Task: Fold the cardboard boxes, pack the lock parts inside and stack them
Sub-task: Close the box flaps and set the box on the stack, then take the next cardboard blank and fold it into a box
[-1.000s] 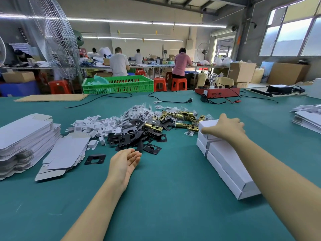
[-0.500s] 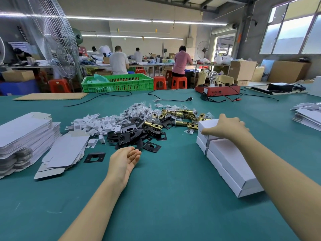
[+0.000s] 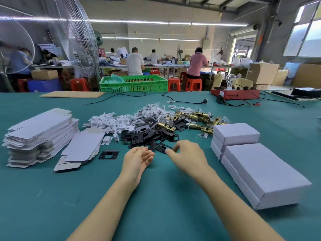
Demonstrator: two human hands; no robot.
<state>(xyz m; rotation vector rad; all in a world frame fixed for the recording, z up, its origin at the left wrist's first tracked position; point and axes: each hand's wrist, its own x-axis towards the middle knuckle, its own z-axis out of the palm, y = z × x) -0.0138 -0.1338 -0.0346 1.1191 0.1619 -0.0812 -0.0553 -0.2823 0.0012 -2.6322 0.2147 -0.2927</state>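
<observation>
A green crate (image 3: 133,82) stands at the far edge of the teal counter (image 3: 52,197), with a flat brown board (image 3: 72,94) to its left. Black cables (image 3: 119,95) trail across the counter toward a red box (image 3: 235,94) carrying a clear bulb (image 3: 230,80). Behind, orange stools (image 3: 173,84) and cartons (image 3: 262,73) sit near seated workers (image 3: 135,61). A wire-guarded fan (image 3: 81,37) rises at left.

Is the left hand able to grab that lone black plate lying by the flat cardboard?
Probably yes. The left hand lies open just right of the lone black plate, with only bare table between them.
</observation>
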